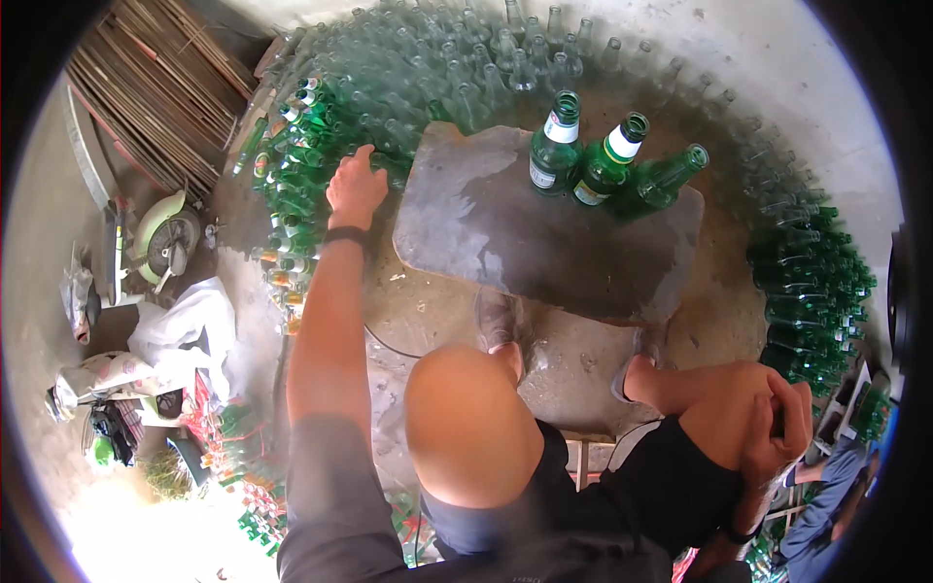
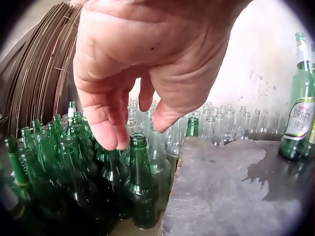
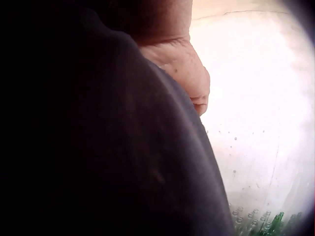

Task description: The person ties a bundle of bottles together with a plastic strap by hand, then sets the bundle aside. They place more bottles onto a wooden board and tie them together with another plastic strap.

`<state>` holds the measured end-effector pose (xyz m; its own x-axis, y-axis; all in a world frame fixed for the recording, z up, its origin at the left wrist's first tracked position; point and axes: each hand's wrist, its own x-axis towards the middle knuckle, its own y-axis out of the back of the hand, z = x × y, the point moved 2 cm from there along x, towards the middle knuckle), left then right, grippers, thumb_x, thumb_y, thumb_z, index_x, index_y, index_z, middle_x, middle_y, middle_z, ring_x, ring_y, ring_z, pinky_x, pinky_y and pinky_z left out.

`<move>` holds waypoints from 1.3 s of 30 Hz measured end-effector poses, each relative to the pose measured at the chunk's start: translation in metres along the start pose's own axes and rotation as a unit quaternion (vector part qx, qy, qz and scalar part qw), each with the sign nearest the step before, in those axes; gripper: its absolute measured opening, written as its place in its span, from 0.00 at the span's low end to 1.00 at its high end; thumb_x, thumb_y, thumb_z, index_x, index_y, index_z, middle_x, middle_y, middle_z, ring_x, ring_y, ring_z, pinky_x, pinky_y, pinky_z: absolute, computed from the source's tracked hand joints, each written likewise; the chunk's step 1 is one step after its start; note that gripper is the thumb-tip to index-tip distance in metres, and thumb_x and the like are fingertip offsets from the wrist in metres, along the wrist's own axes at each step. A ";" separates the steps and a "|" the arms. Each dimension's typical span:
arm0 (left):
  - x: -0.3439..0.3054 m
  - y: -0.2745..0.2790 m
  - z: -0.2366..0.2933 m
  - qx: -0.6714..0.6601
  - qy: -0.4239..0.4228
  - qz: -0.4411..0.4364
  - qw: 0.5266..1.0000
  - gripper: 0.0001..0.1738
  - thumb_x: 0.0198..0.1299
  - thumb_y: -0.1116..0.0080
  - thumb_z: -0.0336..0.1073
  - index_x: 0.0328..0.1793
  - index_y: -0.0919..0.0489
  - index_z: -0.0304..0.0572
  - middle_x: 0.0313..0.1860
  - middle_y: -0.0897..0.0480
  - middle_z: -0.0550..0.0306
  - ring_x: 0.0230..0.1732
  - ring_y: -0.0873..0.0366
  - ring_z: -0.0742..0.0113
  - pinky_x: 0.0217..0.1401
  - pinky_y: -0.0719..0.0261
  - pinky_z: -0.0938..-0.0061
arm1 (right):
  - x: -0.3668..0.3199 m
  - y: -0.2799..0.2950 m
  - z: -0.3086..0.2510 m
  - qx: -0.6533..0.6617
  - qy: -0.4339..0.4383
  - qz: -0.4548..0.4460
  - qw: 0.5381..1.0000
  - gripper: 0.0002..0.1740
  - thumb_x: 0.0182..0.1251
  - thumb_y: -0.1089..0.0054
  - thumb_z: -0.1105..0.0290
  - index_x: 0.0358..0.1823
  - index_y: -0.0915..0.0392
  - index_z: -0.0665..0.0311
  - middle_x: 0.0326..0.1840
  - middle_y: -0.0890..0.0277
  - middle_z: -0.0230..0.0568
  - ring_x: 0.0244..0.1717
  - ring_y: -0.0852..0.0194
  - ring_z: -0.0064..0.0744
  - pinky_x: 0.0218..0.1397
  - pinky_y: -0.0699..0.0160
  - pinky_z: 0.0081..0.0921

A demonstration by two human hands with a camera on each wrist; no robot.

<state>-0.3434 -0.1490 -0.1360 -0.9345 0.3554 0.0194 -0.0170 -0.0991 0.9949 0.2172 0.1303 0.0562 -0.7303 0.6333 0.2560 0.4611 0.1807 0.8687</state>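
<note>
My left hand reaches out past the left end of a small low table. In the left wrist view its fingers hang downward, thumb apart, with nothing between them. Just below the fingertips stands an upright green glass bottle, uncapped, its mouth close to them. Three green bottles are on the table: a white-necked bottle, a second labelled bottle and a leaning-looking bottle without a neck label. My right hand rests on the right knee, fingers loosely bent, holding nothing.
Clear glass bottles crowd the floor behind the table. Green bottles stand densely on the left, and more green bottles on the right. Bundled thin strips lean at the far left, near a wheel. Another person's leg shows lower right.
</note>
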 end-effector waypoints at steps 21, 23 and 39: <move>-0.011 -0.042 -0.027 -0.028 0.033 0.045 0.998 0.22 0.63 0.35 0.49 0.56 0.16 0.44 0.45 0.11 0.38 0.51 0.13 0.38 0.56 0.16 0.48 | 0.005 -0.008 -0.003 -0.002 -0.026 -0.019 0.999 0.16 0.61 0.39 0.83 0.52 0.16 0.72 0.34 0.31 0.40 0.34 0.31 0.32 0.39 0.33 0.27; -0.025 -0.033 -0.028 -0.020 0.041 0.054 0.998 0.22 0.63 0.35 0.49 0.55 0.15 0.43 0.44 0.11 0.38 0.49 0.13 0.37 0.55 0.16 0.47 | 0.003 -0.009 0.000 -0.012 -0.010 -0.006 1.000 0.15 0.64 0.39 0.83 0.52 0.16 0.73 0.33 0.30 0.39 0.33 0.32 0.31 0.38 0.33 0.26; -0.133 0.074 -0.053 -0.036 0.048 0.234 0.970 0.18 0.53 0.34 0.49 0.32 0.15 0.40 0.28 0.13 0.40 0.34 0.12 0.39 0.41 0.13 0.49 | -0.003 -0.013 0.016 0.025 0.057 0.010 0.998 0.13 0.75 0.38 0.78 0.57 0.17 0.72 0.39 0.25 0.38 0.39 0.26 0.27 0.45 0.24 0.24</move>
<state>-0.2396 -0.2524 -0.0699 -0.8747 0.1683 0.4545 0.3954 -0.2946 0.8700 0.2214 0.1378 0.0375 -0.7722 0.5479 0.3219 0.4982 0.2077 0.8418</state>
